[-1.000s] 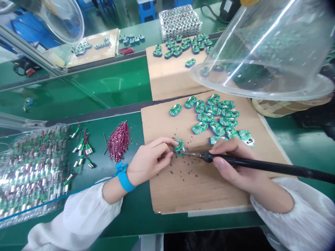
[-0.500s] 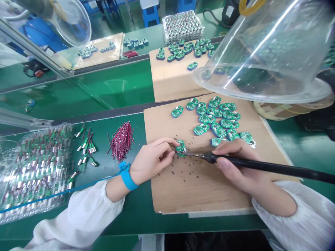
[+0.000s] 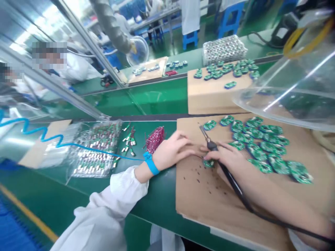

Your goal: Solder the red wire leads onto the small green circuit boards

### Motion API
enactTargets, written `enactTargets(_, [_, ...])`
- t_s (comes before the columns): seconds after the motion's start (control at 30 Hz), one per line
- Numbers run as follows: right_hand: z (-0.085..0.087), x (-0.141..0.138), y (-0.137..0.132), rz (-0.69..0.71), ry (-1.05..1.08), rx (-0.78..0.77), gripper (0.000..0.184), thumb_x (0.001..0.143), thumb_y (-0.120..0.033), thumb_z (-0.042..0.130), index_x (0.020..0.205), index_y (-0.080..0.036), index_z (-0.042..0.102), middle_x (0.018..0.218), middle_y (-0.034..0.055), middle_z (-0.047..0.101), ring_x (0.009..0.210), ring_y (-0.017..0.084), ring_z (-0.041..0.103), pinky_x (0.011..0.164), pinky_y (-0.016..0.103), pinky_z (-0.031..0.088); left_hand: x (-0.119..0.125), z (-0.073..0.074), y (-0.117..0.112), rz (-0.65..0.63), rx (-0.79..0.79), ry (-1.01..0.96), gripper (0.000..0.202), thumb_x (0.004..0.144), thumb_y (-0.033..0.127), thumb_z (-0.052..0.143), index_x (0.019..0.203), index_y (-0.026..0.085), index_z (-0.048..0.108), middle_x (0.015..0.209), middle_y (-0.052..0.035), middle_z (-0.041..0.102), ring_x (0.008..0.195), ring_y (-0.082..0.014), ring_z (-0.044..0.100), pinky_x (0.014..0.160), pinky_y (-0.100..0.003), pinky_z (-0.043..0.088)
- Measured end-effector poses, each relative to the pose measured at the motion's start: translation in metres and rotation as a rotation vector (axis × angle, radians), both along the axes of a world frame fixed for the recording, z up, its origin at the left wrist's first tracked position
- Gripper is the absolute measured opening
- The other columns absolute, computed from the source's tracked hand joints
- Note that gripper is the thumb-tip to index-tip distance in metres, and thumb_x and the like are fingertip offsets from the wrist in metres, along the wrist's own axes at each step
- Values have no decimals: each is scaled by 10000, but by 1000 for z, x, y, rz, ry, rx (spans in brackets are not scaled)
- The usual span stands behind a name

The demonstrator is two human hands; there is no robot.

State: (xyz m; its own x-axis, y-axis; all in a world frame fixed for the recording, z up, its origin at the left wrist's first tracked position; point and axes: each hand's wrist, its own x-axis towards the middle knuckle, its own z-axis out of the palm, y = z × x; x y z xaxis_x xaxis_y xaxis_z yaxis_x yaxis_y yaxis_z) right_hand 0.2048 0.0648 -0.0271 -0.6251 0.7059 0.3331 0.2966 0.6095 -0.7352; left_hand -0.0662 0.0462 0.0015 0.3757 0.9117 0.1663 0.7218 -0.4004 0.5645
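My right hand is closed around a black-handled soldering iron, whose metal tip now points up and away from the work. Under that hand, a small green circuit board lies on the cardboard, partly covered by fingers. My left hand, with a blue strap at the wrist, reaches across so its fingertips meet those of my right hand. Its fingers are drawn together; a thin dark reddish line shows beside them, too blurred to name. Left of this hand lies a pile of dark red wires.
Several green boards crowd the cardboard at right. A clear plastic hood hangs over the right side. Bagged metal-ended parts lie left. A blue coiled cord runs to my wrist. People sit beyond the frame posts.
My view has swung left and up. The soldering iron has lifted off the board and its tip has turned upward. My left hand has left the board's edge and met my right fingers.
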Motion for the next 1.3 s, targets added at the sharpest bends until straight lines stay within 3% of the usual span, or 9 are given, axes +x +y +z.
enactTargets(0.1, [-18, 2, -1, 72, -172, 134, 359, 952, -129, 514, 1193, -341, 675, 1284, 53, 702, 1254, 371, 595, 1055, 648, 432, -70, 10, 4, 377, 163, 130, 223, 995, 349, 625, 1150, 201, 688, 1162, -69, 604, 814, -127, 607, 798, -287, 555])
enactTargets(0.17, [-24, 6, -2, 66, -219, 191, 307, 956, -170, 541, 1198, -312, 665, 1187, 88, 708, 1088, 347, 652, 944, 577, 508, -122, 14, 3, 605, 245, 174, 218, 1005, 307, 609, 1119, 135, 681, 1112, -70, 591, 786, -110, 576, 827, -290, 537])
enactTargets(0.3, [-23, 4, -4, 51, -196, 242, 251, 970, -208, 532, 1154, -292, 682, 1031, 86, 715, 925, 298, 688, 800, 442, 550, -187, 8, 3, 710, 225, 189, 208, 963, 296, 673, 1038, 102, 665, 1035, -74, 636, 898, -173, 627, 843, -358, 561])
enactTargets(0.43, [-27, 1, -3, 54, -131, 303, 242, 954, -205, 563, 1141, -300, 683, 1003, 68, 720, 900, 287, 703, 802, 434, 555, -195, 4, 13, 731, 167, 135, 277, 992, 347, 638, 1164, 131, 645, 1117, -81, 670, 950, -195, 672, 821, -379, 596])
enactTargets(0.6, [-34, 5, 2, 26, -157, 291, 250, 965, -207, 558, 1173, -309, 652, 1009, 86, 686, 925, 307, 680, 776, 453, 555, -154, 21, 23, 657, 98, -56, 150, 1001, 254, 554, 979, 113, 602, 932, -85, 712, 806, -165, 692, 756, -324, 585])
enactTargets(0.77, [-2, 2, -5, -60, -128, 243, 227, 988, -212, 558, 1196, -288, 605, 1033, 78, 667, 975, 290, 659, 829, 459, 539, -50, 24, 15, 293, -151, -282, 164, 984, 172, 432, 1132, 155, 502, 823, -45, 746, 643, -131, 712, 646, -253, 578])
enactTargets(0.93, [20, 0, -16, -247, 26, 96, 134, 992, -244, 587, 1125, -257, 604, 1036, 65, 716, 927, 227, 703, 844, 379, 558, 40, 25, -10, -18, -381, -475, 229, 1059, 375, 460, 978, 173, 528, 643, 27, 653, 489, -73, 582, 524, -179, 472])
enactTargets(1.2, [21, 4, -23, -194, 158, 4, 239, 952, -355, 687, 1148, -263, 585, 1011, 37, 714, 881, 188, 701, 788, 305, 545, 71, 17, -18, -83, -460, -725, 237, 1058, 389, 504, 986, 166, 538, 723, 2, 683, 574, -91, 657, 589, -203, 548])
enactTargets(1.3, [23, 2, -23, -208, 142, 46, 66, 978, -287, 656, 992, -252, 601, 885, 4, 691, 818, 163, 662, 780, 288, 508, 74, 11, -18, -45, -437, -711, 245, 1061, 393, 496, 979, 167, 546, 720, 6, 675, 555, -85, 626, 562, -199, 526])
